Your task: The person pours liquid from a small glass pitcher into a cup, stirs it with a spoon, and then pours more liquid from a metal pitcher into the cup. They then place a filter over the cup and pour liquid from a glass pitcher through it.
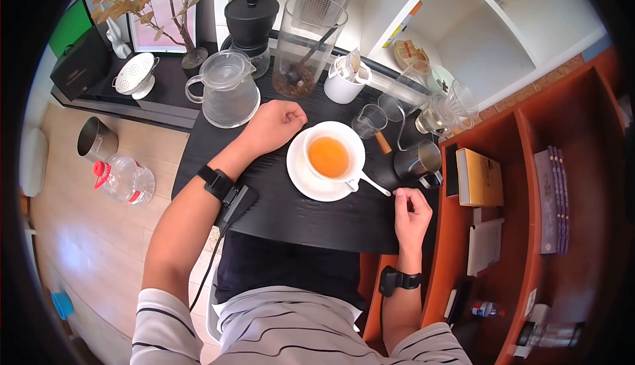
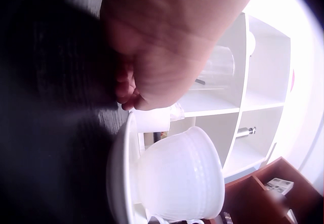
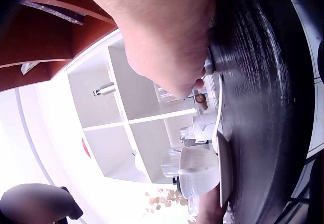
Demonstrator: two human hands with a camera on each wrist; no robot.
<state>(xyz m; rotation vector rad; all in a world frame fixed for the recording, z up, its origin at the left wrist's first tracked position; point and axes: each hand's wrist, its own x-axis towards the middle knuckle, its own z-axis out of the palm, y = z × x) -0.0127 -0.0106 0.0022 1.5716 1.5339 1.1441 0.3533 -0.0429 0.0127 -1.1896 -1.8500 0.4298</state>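
A white cup [image 1: 329, 156] of amber liquid stands on a white saucer [image 1: 305, 181]; both show side-on in the left wrist view, cup [image 2: 179, 176] and saucer [image 2: 121, 178]. A white spoon [image 1: 376, 184] lies with its handle out over the saucer's right edge. My left hand [image 1: 274, 127] rests on the table at the saucer's upper left, fingers loosely curled, holding nothing. Beside the spoon handle's tip is my right hand [image 1: 411, 216], fingers loosely bent; in the right wrist view the hand [image 3: 167, 57] appears apart from the handle [image 3: 219, 100].
Behind the saucer stand a glass pot [image 1: 228, 97], a black grinder [image 1: 251, 21], a tall clear container [image 1: 307, 47] and a white mug [image 1: 346, 84]. To the right are a small glass pitcher [image 1: 369, 121], a metal pitcher [image 1: 417, 161] and a brown shelf [image 1: 516, 140].
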